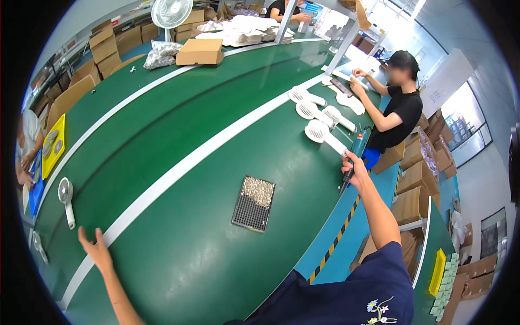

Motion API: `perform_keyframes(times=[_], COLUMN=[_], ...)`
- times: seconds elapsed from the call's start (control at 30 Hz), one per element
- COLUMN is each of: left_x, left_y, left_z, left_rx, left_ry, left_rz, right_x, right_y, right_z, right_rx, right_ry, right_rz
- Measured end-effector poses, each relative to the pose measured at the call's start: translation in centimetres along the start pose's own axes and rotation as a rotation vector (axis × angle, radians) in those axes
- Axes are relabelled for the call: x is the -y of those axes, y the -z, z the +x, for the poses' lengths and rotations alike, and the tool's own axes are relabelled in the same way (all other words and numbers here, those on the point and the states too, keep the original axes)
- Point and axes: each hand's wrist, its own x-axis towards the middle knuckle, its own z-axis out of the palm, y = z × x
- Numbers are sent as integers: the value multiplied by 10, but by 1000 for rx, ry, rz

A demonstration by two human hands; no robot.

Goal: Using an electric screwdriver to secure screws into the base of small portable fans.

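My left hand [97, 250] is open over the left of the green table, its fingers spread just below a white handheld fan [66, 197]. My right hand [356, 170] is closed around a teal and black electric screwdriver [358, 142], whose dark nose points down at the table's right edge. The handle end of another white handheld fan [318, 131] reaches up to my right fingers; whether they touch it I cannot tell. Several more white fans [307, 109] lie behind that one. Between my hands is a black gridded tray [252, 218], its far part filled with small metallic pieces.
A co-worker in black [403, 103] works at the far right. At the left edge another person's hands are near a yellow tray [53, 146]. A cardboard box [199, 52] and a stand fan [171, 12] stand at the back. Cartons [420, 168] line the right side.
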Motion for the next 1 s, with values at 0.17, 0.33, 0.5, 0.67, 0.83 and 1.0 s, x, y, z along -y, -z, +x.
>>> perform_keyframes(times=[0.17, 0.33, 0.5, 0.67, 0.83, 1.0], left_x=[58, 37, 155, -3, -164, -254], left_y=[1, -48, -50, -70, -40, -43], left_z=[84, 152, 210, 111, -66, -188], left_rx=[-197, 198, 255, 100, 546, 618], left_ry=[-130, 84, 166, 277, 686, 1043], left_rz=[579, 859, 956, -365, -1467, -1501], right_x=[18, 28, -2, -36, -97, -130], right_y=[38, 19, -50, -127, -197, -203], right_z=[42, 24, -47, -140, -149, -149], right_rx=[-254, -483, -300, 9, 655, 892], right_ry=[-148, 124, 243, 838, 672, 641], right_rz=[-222, -442, -187, 2, 381, 308])
